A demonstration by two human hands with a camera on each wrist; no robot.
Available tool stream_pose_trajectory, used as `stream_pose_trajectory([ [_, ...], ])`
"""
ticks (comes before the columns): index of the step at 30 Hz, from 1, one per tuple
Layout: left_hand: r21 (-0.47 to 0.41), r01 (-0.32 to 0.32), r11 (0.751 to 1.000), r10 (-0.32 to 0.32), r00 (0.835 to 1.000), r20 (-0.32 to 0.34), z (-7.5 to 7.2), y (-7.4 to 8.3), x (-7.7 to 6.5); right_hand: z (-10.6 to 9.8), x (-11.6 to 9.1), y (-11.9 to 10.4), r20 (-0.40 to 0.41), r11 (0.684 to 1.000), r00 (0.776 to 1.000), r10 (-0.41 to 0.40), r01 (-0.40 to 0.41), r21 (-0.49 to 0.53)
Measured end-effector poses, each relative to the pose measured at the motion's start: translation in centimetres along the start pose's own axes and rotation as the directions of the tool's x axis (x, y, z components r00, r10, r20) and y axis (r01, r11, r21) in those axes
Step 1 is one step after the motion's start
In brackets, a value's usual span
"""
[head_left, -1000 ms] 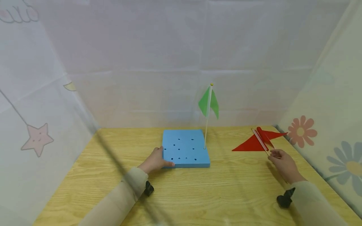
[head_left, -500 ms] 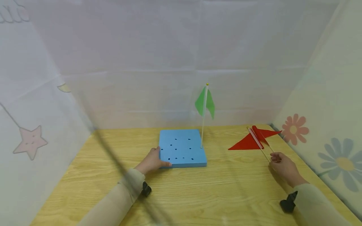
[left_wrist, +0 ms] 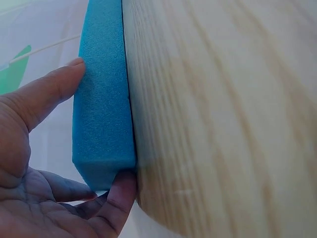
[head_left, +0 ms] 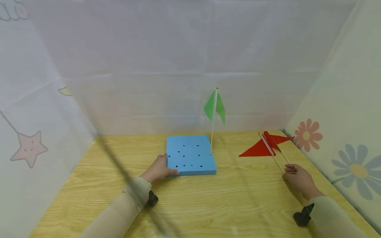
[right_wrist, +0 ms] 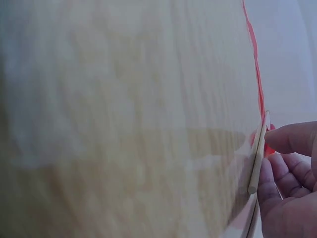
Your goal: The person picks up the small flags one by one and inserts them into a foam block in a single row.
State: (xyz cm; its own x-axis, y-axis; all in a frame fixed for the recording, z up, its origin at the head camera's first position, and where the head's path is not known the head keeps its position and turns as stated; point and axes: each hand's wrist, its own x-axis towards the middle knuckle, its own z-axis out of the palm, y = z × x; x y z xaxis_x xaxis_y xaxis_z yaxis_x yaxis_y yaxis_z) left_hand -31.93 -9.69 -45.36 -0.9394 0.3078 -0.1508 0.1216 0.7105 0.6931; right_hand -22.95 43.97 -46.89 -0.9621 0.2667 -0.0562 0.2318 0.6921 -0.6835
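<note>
A blue foam block (head_left: 191, 161) dotted with small holes lies flat on the table. Its near left corner is gripped by my left hand (head_left: 156, 169); in the left wrist view, the thumb (left_wrist: 59, 87) is at the upper edge and fingers curl at the end face. From the block's right side rises a green pennant flag (head_left: 220, 107), its thin stick in a hole. Two red pennant flags (head_left: 255, 149) lie overlapping at the right. My right hand (head_left: 300, 181) pinches a stick near its lower end; in the right wrist view, two stick ends (right_wrist: 253, 184) lie close together beside the fingertips.
The wooden table (head_left: 214, 205) meets a pale cloth backdrop (head_left: 166, 99) at the back and patterned cloths at both sides. The flower-printed cloth (head_left: 357, 138) is close to my right arm. A blurred dark line crosses the left part of the head view.
My right hand has slid toward me along the red flags' sticks, baring more of them. My left hand keeps its grip on the block. The whole head view has shifted slightly.
</note>
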Motion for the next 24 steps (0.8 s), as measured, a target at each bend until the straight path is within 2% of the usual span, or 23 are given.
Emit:
stream_pose_trajectory([
  [9,-0.004,0.002,1.000,-0.002,1.000,-0.009,-0.1,-0.4,0.3,0.5,-0.1,-0.1,-0.029,0.999,0.999,-0.017,0.016,-0.027],
  [24,-0.003,-0.003,1.000,0.003,1.000,-0.008,-0.2,0.2,0.1,-0.5,0.2,-0.9,0.007,0.976,0.997,-0.075,0.074,-0.206],
])
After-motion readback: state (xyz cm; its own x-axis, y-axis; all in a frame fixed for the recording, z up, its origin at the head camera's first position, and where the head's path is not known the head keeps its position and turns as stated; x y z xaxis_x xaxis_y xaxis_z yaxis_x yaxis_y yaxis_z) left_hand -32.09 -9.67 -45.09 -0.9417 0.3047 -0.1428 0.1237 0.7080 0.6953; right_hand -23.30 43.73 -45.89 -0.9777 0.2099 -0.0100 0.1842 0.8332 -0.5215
